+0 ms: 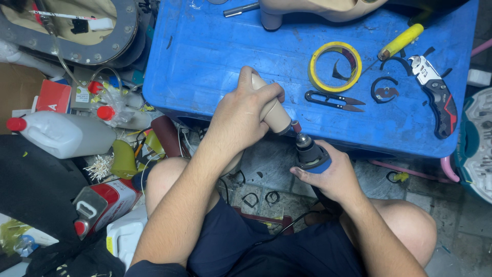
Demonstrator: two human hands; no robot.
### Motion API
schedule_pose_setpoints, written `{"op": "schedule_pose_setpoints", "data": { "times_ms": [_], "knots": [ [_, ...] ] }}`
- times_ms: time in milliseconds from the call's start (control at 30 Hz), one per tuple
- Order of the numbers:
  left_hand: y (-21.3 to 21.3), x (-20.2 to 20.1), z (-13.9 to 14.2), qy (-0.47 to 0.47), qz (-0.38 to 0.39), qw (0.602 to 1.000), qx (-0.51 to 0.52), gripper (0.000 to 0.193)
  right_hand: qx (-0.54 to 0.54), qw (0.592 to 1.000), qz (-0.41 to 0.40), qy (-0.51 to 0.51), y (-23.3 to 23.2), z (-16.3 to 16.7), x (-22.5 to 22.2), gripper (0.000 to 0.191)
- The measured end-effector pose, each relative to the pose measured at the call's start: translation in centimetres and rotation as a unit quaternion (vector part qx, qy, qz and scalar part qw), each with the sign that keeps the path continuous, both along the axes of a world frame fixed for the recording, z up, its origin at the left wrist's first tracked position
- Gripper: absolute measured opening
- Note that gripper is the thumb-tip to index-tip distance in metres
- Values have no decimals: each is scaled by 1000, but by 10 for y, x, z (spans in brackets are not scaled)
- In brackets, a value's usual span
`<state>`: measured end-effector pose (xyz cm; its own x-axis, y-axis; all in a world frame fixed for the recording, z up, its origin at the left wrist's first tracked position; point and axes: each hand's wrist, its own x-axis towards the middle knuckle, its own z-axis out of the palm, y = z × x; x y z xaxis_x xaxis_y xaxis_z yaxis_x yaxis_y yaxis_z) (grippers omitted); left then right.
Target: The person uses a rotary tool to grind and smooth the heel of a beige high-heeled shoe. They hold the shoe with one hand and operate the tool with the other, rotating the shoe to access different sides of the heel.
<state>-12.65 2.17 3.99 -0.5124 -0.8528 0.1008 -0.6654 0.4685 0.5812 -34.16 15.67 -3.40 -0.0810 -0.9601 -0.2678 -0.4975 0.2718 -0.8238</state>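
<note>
The blue counter [215, 56] ends in a rounded front edge just above the person's knees, and both hands work right at that edge, partly over the tiled floor [271, 169] below it. The counter's left half is bare blue surface; its right half carries a yellow tape roll [313, 72], black snips [333, 100], a yellow-handled tool [402, 41], a folding utility knife [438, 97] and some curled black offcuts [384, 91]. To the left of the counter the floor is crowded with a white jug [64, 134] with a red cap, a red and white can [105, 202] and other clutter, so free space lies mostly between the knees and on the counter's left side.

The left hand [241, 118] has its grip wrapped closed around a beige, smooth, rounded piece [274, 115], the fingers curled over its upper end and the thumb side toward the counter. The piece tilts, its lower end pointing down and to the right, just off the counter's front edge.

The right hand [333, 177] has its grip clamped on a rotary tool [310, 154] with a black nose and blue body, held from below. Its small reddish tip [295, 126] meets the lower end of the beige piece. A black cord [287, 225] runs down from the tool over the dark shorts.
</note>
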Motion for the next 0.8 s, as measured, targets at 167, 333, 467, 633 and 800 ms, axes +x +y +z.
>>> {"op": "schedule_pose_setpoints", "data": {
  "times_ms": [167, 333, 467, 633, 800],
  "knots": [
    [0, 0, 1, 1, 2, 1000, -2, 51, 1, 1000, 3, 9, -1, 4, 2, 67],
    [-1, -1, 1, -5, 3, 1000, 4, 51, 6, 1000, 25, -5, 3, 9, 5, 67],
    [-1, 1, 0, -5, 3, 1000, 8, 52, 11, 999, 12, -33, 2, 7, 3, 62],
    [0, 1, 2, 5, -1, 1000, -1, 53, -4, 1000, 7, -13, -1, 4, -2, 61],
    [0, 1, 2, 0, 2, 1000, 6, 53, 4, 1000, 11, 6, 0, 5, -2, 61]
  ]
}}
